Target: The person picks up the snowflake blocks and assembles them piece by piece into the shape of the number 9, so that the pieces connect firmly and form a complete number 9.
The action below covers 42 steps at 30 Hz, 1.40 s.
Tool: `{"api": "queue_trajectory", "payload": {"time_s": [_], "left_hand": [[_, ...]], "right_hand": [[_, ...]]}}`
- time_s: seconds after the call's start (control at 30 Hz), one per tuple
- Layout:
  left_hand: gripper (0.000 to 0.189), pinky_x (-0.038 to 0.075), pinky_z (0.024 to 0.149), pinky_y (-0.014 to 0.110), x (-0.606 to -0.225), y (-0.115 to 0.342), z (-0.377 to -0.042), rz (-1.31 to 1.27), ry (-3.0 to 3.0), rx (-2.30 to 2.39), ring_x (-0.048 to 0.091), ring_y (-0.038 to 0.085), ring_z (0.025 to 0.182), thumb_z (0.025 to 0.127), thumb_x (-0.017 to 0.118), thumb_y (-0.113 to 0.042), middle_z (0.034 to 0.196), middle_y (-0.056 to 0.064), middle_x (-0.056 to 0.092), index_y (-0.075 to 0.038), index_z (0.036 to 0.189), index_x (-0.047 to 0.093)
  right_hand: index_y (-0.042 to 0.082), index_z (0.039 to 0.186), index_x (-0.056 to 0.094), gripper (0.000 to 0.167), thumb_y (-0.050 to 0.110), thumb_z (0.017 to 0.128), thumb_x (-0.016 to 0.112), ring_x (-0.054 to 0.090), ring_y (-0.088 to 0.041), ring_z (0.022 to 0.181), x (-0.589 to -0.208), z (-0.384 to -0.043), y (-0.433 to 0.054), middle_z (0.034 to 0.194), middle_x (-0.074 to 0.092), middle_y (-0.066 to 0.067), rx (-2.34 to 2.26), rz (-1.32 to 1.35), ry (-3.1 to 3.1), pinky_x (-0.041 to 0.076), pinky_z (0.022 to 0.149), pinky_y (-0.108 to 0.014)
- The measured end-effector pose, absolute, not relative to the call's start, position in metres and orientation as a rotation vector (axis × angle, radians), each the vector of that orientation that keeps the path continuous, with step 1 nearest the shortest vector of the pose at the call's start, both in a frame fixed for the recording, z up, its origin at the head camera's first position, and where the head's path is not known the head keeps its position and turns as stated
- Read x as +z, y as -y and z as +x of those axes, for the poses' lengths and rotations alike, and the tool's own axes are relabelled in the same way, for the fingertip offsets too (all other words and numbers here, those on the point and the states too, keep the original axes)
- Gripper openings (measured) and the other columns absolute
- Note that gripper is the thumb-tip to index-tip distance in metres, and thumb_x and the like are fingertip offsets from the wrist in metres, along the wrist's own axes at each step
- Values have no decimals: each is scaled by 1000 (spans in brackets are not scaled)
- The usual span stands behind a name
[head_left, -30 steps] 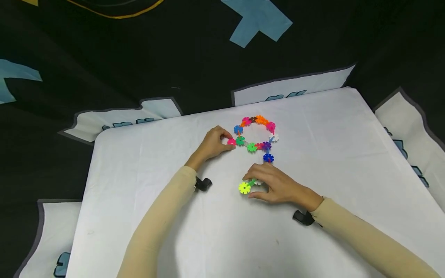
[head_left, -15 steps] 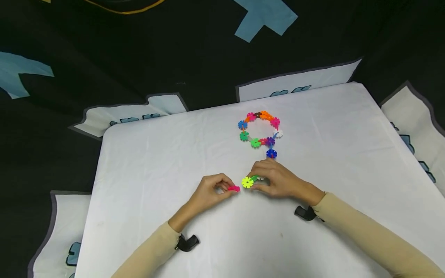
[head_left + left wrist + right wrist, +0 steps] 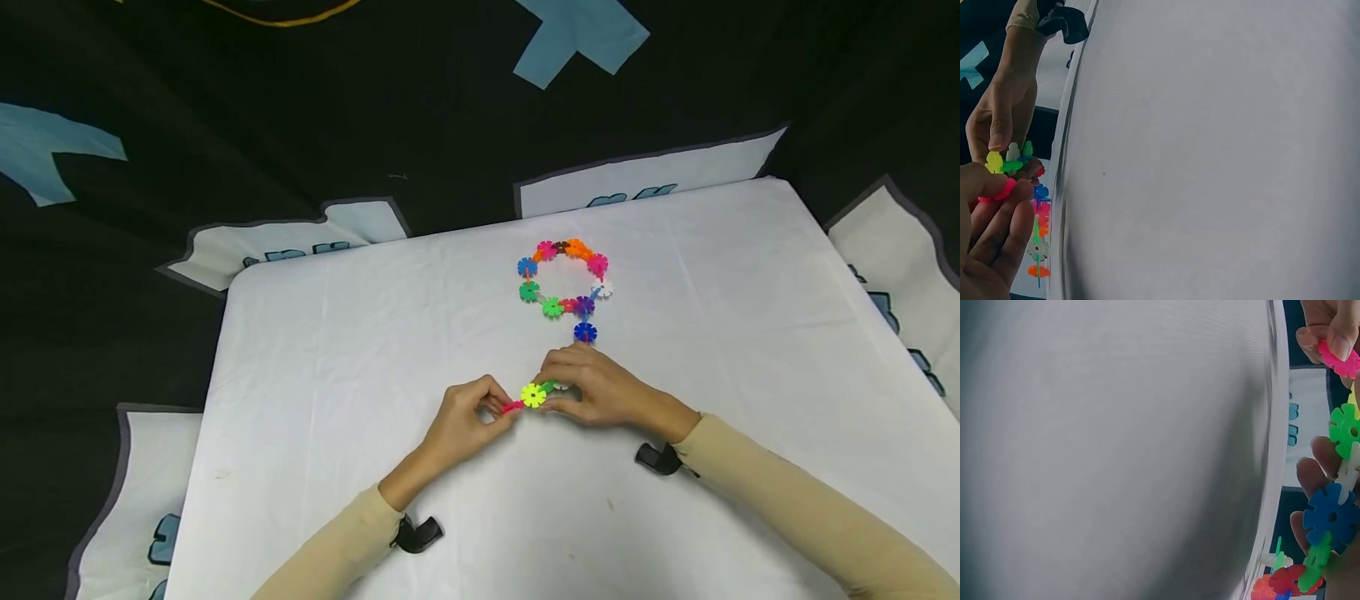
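Note:
My left hand [image 3: 465, 421] pinches a pink flower-shaped linking disc [image 3: 1338, 359] between thumb and fingers. Its edge meets the yellow disc [image 3: 533, 395] at the near end of a linked chain. Around that chain curl the fingers and thumb of my right hand [image 3: 611, 396], partly hiding it. A green disc [image 3: 1344, 431], a white one [image 3: 1349, 472] and a blue one [image 3: 1332, 517] show along the chain in the right wrist view. Beyond my right hand, a dark blue disc [image 3: 585, 332] leads up to a ring of many-coloured discs, including a light blue one [image 3: 527, 267].
A white cloth covers the table [image 3: 360, 333]. Dark curtain [image 3: 450, 125] with pale blue shapes hangs behind its far edge. Black wrist cameras sit on the left wrist [image 3: 420, 535] and the right wrist [image 3: 658, 459], close above the cloth.
My left hand has come from the ring's left side toward me, bringing the pink disc against the yellow one. The right hand keeps its grip on the chain, nearly still.

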State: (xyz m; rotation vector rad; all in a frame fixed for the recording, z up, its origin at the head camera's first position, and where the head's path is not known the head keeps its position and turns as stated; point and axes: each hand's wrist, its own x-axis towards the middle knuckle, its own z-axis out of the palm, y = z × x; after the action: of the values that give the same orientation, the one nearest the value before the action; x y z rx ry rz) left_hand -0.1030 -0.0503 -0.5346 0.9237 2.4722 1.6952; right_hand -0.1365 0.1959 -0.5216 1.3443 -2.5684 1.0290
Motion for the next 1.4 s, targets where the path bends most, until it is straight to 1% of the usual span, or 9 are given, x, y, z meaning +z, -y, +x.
{"api": "queue_trajectory", "payload": {"time_s": [0.17,0.4,0.63,0.7,0.87,0.93,1.1,1.2,1.4], "left_hand": [[19,56,63,19,-533,48,-103,926,-2475,1716,69,10,68,78,78,3,80,7,71,-6,83,62],[25,58,63,24,-534,49,-104,1034,-2470,1694,69,15,70,77,79,3,84,8,71,-4,98,69],[27,57,63,22,-536,51,-103,1102,-2449,1704,68,14,71,75,81,4,85,7,72,-5,99,73],[29,57,63,23,-536,51,-102,1111,-2421,1723,68,15,71,73,82,5,84,8,71,-3,99,74],[33,59,63,33,-532,51,-101,1165,-2311,1758,69,24,71,69,80,13,85,16,70,7,100,72],[33,59,63,34,-531,51,-102,1187,-2288,1743,70,25,71,69,79,15,85,18,71,9,100,71],[30,57,63,24,-531,55,-103,1260,-2357,1649,69,16,69,73,79,9,85,10,73,3,103,73],[32,56,63,23,-532,58,-105,1297,-2404,1641,67,12,69,74,79,8,84,6,73,1,105,74],[31,55,61,24,-531,61,-111,1313,-2378,1653,64,11,69,75,78,10,84,6,73,0,104,75]], "right_hand": [[17,98,72,23,30,81,80,58,-9,88,-521,-138,-198,91,63,9,994,1354,2575,44,84,-32],[18,95,73,19,29,82,80,58,-8,86,-520,-138,-199,89,63,10,975,1367,2600,45,84,-33],[18,96,73,18,30,83,78,59,-8,86,-521,-137,-199,88,63,10,965,1389,2614,45,84,-33],[18,96,73,17,30,84,77,59,-8,86,-521,-137,-199,88,62,10,955,1393,2616,45,84,-33],[18,96,73,17,28,84,77,58,-7,84,-522,-136,-200,87,62,10,961,1394,2641,44,84,-32],[18,97,74,17,28,84,77,58,-7,85,-522,-136,-200,88,62,10,983,1401,2655,44,83,-32],[20,98,73,16,29,85,76,58,-5,86,-522,-136,-200,89,63,12,1002,1410,2688,44,83,-31],[21,98,74,16,30,85,76,59,-4,86,-521,-137,-201,89,63,12,994,1398,2712,44,84,-32],[21,99,73,15,30,86,75,60,-6,87,-522,-139,-202,90,65,11,1002,1418,2728,44,83,-33]]}}
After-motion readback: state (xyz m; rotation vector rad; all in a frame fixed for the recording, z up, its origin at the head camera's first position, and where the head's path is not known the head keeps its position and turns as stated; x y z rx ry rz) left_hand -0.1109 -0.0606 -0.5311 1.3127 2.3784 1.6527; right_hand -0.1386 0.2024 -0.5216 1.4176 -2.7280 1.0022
